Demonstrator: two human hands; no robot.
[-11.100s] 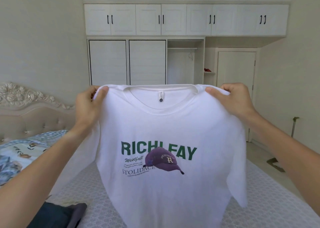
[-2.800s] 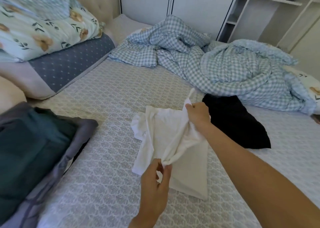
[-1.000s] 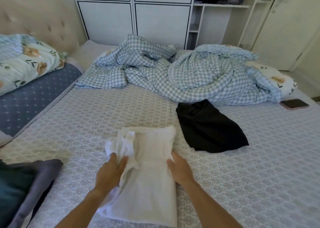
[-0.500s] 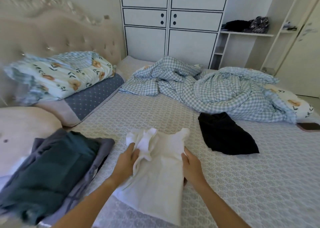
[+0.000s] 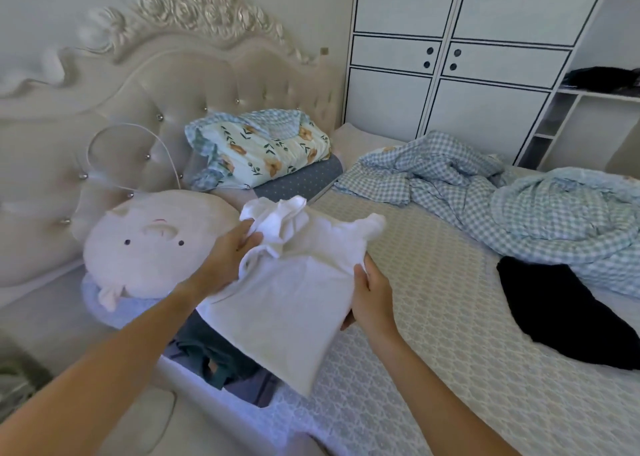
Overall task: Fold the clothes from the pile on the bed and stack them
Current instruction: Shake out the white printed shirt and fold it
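Two hands (image 5: 228, 258) (image 5: 372, 293), one white shirt (image 5: 294, 289), one black garment (image 5: 561, 313), one pig cushion (image 5: 152, 241), one checked quilt (image 5: 502, 202)

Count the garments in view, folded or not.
3, maybe more hidden: the white T-shirt held in both hands, a dark green garment beneath it at the bed edge, and a black garment lying unfolded on the mattress at right.

Home bedroom: bed (image 5: 433, 282), tufted headboard (image 5: 207, 85) (ornate), wardrobe (image 5: 450, 57).

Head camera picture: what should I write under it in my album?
Both hands, left hand and right hand, carry a folded white T-shirt above dark folded clothes near a pig cushion.
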